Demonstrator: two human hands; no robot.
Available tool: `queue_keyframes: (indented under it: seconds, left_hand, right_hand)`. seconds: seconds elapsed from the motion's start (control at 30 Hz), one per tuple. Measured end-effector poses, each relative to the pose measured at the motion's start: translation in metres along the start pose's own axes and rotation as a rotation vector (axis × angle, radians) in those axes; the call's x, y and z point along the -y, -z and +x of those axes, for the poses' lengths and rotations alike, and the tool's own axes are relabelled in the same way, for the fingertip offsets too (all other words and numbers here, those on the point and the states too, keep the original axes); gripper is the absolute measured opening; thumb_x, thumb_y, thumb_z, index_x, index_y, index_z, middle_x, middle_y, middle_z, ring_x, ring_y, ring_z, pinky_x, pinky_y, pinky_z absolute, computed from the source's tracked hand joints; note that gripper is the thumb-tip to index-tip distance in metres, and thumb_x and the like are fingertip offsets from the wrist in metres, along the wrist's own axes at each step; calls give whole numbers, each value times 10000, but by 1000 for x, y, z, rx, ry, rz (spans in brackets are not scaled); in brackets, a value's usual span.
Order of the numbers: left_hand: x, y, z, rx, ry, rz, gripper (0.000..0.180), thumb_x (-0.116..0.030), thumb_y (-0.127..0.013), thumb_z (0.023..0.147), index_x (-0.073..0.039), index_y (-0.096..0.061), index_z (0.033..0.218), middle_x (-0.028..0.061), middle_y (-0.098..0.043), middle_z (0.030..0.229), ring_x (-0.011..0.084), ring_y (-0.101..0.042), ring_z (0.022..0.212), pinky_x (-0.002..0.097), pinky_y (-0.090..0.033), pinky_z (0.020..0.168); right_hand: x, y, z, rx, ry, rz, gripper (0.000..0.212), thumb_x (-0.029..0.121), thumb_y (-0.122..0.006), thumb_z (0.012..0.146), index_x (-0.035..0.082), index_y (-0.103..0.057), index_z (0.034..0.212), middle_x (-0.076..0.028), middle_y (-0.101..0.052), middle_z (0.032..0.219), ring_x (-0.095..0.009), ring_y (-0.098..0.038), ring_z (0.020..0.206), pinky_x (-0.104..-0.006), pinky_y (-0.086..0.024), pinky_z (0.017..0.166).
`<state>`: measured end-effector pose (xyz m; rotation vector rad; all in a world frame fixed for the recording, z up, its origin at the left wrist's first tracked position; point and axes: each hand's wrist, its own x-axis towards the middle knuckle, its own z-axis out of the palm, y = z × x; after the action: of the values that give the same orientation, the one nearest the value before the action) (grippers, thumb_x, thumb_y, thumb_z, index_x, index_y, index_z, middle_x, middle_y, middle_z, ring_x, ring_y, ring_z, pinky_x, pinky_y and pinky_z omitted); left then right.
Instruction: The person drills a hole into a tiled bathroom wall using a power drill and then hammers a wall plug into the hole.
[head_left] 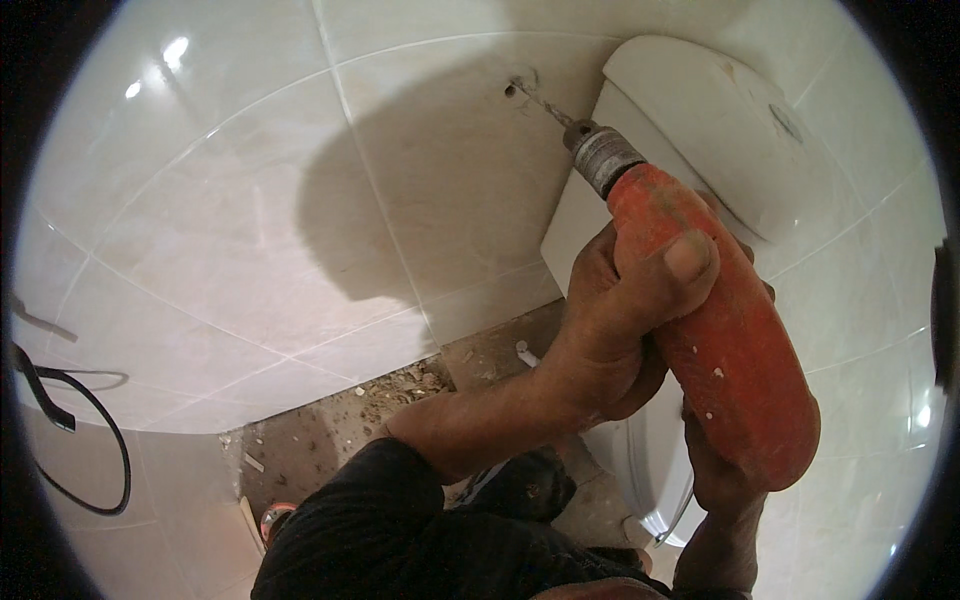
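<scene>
Two hands are holding one drill (740,335): our left hand (622,310) is clasping the front of its orange-red body, thumb lying on top, while our right hand (712,475), at five o'clock from it, is gripping the handle underneath. The drill is hiding most of those fingers, so we cannot tell whether one is pressing the trigger.

At eleven o'clock, beyond the chuck (608,160), the bit (552,107) is pointing at a small dark hole (510,91) in the tiled wall (230,240). We are judging the hole as started, with dark marks (532,75) showing around it; whether the tip is sitting inside or just beside it, we cannot tell. Its depth is not showing, so how much drilling is left is staying unclear.

At one o'clock the toilet tank (710,110) is crowding the drill's working side, and at six the toilet seat (655,470) is lying below our arms. A broad shadow (390,180) is darkening the tiles around the hole. At eight o'clock rubble (405,388) is littering the floor (290,455), and farther out, between eight and nine, a black hose (128,445) is looping.
</scene>
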<state>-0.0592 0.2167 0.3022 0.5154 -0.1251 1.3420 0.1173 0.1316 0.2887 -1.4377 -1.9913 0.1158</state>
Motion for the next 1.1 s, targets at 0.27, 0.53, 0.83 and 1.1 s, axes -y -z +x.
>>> queue_keyframes:
  seconds: [0.27,0.53,0.83,1.1]
  left_hand:
    - [-8,7,-2,-90,34,254,669,-425,-786,866,-10,-464,1280,161,-610,1107,243,-641,1008,404,-547,919]
    - [-7,14,-21,-213,31,502,822,-591,-681,854,-29,-411,1389,220,-595,1142,386,-667,1062,600,-573,927]
    - [-8,31,-41,-208,87,578,826,-589,-697,826,-23,-438,1368,207,-592,1145,385,-683,1048,596,-588,913]
    - [-9,18,-24,-203,65,648,850,-600,-680,833,-18,-430,1400,217,-605,1154,393,-685,1038,587,-592,901]
  right_hand:
    - [0,-15,-7,-9,-154,134,354,5,-763,858,29,-678,1201,-126,-730,1068,-240,-715,965,-368,-569,852]
    - [1,-54,-4,-44,-1,329,558,277,-924,651,37,-681,1092,-129,-699,958,-320,-710,861,-409,-566,704]
    - [-1,-75,-16,-114,53,584,432,180,-893,680,26,-667,1013,-123,-668,894,-301,-676,740,-384,-553,644]
    - [-11,-74,-10,-127,56,431,424,164,-868,673,34,-672,1024,-116,-661,876,-301,-693,753,-377,-555,650]
